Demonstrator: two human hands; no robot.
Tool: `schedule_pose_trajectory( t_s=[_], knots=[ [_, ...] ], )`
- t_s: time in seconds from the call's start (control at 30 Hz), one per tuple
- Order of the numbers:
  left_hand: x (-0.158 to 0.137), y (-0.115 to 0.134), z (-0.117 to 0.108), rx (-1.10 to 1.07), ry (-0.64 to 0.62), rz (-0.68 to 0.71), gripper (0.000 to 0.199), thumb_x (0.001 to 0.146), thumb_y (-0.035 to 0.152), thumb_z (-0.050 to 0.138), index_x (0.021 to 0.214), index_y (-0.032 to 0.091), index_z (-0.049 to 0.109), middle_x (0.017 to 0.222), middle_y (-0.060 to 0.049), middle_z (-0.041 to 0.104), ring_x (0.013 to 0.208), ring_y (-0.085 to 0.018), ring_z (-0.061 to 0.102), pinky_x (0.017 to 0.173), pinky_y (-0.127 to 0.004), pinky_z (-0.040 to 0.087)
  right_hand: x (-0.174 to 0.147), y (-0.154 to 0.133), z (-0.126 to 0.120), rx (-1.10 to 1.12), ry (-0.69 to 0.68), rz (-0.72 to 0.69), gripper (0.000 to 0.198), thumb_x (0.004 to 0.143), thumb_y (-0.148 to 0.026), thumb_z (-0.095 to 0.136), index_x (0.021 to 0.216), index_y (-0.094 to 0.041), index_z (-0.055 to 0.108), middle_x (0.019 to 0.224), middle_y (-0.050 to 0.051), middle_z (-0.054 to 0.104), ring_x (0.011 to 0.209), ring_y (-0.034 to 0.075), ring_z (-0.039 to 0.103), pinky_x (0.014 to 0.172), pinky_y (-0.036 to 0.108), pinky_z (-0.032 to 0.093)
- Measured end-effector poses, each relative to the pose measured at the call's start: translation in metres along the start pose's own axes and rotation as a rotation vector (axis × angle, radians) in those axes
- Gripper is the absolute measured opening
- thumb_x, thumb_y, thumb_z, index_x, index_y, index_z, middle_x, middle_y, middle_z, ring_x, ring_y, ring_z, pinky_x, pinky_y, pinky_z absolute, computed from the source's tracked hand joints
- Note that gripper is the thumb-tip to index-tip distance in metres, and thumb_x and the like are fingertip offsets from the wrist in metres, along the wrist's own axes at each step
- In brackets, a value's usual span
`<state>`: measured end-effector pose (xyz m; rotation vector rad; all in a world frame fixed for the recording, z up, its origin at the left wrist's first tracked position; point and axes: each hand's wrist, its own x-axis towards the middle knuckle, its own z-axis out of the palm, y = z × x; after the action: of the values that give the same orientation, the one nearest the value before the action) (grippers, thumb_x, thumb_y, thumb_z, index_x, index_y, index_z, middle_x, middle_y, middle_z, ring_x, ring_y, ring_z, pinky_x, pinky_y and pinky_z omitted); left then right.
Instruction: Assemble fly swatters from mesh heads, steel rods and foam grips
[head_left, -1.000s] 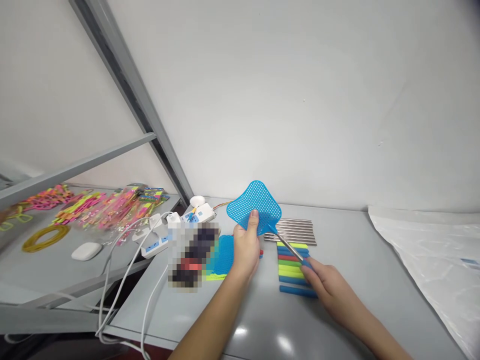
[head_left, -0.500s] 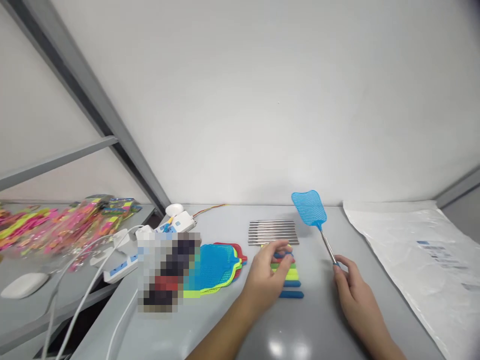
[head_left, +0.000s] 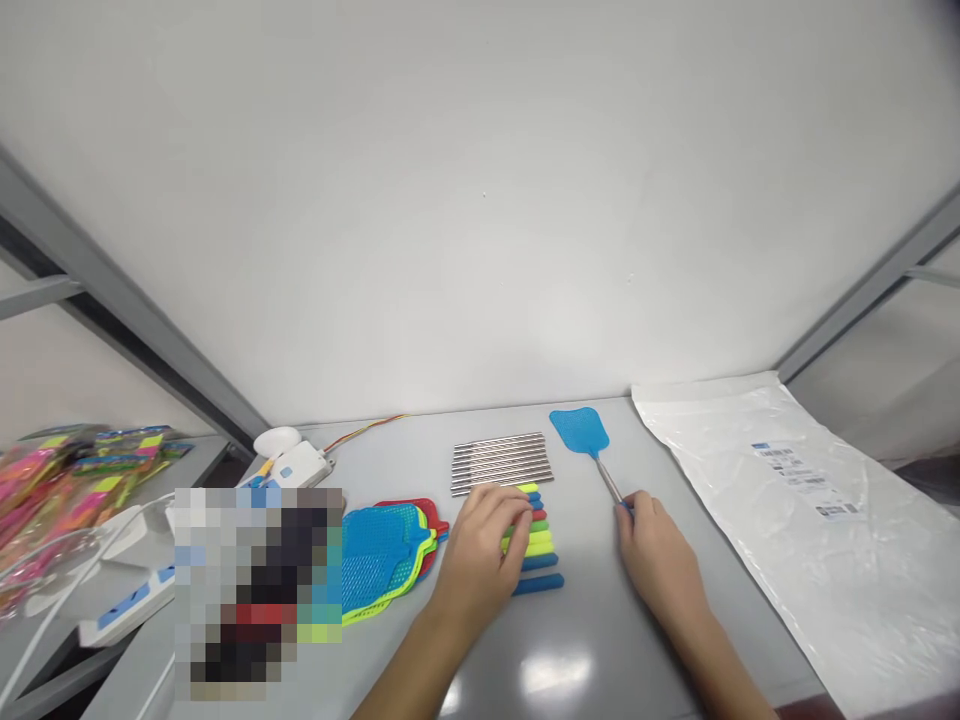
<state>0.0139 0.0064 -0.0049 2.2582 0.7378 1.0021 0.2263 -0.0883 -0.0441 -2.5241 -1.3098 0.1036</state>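
My right hand (head_left: 660, 550) is closed round the blue grip of a fly swatter (head_left: 580, 430). Its blue mesh head and metal rod point away from me, low over the grey table. My left hand (head_left: 484, 545) hovers at a row of coloured plastic handles (head_left: 541, 563), fingers loosely bent and thumb apart, with nothing visible in it. It hides the left ends of the blue, green, yellow and red handles. Behind them lie several metal rods (head_left: 502, 463) side by side. Left of my left hand is a pile of blue, yellow-green and red swatter heads (head_left: 382, 545).
A white plastic mailing bag (head_left: 750, 520) covers the table's right side. At the left are a white power strip (head_left: 127, 605), a white adapter (head_left: 300, 468) with cables, and a pixelated patch. Bagged colourful items (head_left: 90, 490) lie on the far-left surface. A wall closes off the back.
The swatter has been lowered toward the table, still in my right hand. My left hand's fingers have curled down over the handles. The camera view has turned to the right.
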Motion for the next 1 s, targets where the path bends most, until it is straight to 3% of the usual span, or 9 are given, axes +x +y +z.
schedule_pose_trajectory(
  t_s=[0.13,0.37,0.57,0.73,0.9,1.0],
  knots=[
    [-0.001,-0.004,0.001,0.017,-0.031,0.006,0.014,0.092,0.017,0.048,0.095,0.021,0.061,0.1,-0.005,0.064,0.098,-0.021,0.052,0.087,-0.039,0.045,0.005,-0.002,0.001,-0.029,-0.036,0.072,0.019,0.098,-0.033,0.03,0.089,-0.022,0.043,0.086,0.002,0.055,0.064,0.016,0.055,0.052,0.027,0.03],
    [0.0,-0.011,0.002,0.049,-0.037,-0.016,0.013,0.093,0.018,0.048,0.096,0.022,0.06,0.1,-0.004,0.064,0.099,-0.02,0.051,0.088,-0.038,0.044,0.004,-0.004,0.001,-0.041,-0.034,0.093,0.019,0.098,-0.033,0.03,0.094,-0.021,0.045,0.093,0.003,0.054,0.059,0.014,0.054,0.05,0.027,0.027],
    [-0.001,-0.012,0.002,0.067,-0.031,-0.032,0.013,0.093,0.018,0.048,0.095,0.022,0.06,0.098,-0.003,0.064,0.098,-0.019,0.052,0.087,-0.037,0.045,0.004,-0.001,-0.001,-0.022,-0.036,0.095,0.024,0.097,-0.038,0.03,0.105,-0.022,0.045,0.106,0.006,0.057,0.067,0.017,0.06,0.053,0.028,0.032],
    [0.002,-0.012,-0.004,0.099,-0.019,-0.013,0.013,0.093,0.018,0.049,0.098,0.022,0.06,0.097,-0.003,0.064,0.097,-0.019,0.053,0.087,-0.036,0.045,0.001,0.004,-0.007,0.014,0.038,0.08,0.038,0.094,-0.049,0.033,0.117,-0.02,0.045,0.116,0.009,0.054,0.074,0.021,0.062,0.055,0.031,0.039],
    [-0.002,-0.023,-0.038,0.178,0.125,-0.009,0.014,0.091,0.016,0.05,0.1,0.02,0.06,0.101,-0.005,0.065,0.098,-0.019,0.055,0.088,-0.036,0.045,0.004,-0.006,-0.024,0.082,0.221,-0.077,0.032,0.091,-0.049,0.042,0.104,-0.024,0.056,0.102,0.007,0.053,0.064,0.017,0.057,0.051,0.03,0.04],
    [-0.023,-0.032,-0.061,0.274,0.296,-0.061,0.014,0.09,0.014,0.051,0.098,0.02,0.061,0.098,-0.005,0.066,0.095,-0.019,0.057,0.088,-0.037,0.045,0.015,-0.022,-0.032,0.128,0.169,-0.267,0.027,0.092,-0.046,0.042,0.099,-0.025,0.057,0.097,0.005,0.055,0.06,0.015,0.056,0.052,0.028,0.041]
  ],
)
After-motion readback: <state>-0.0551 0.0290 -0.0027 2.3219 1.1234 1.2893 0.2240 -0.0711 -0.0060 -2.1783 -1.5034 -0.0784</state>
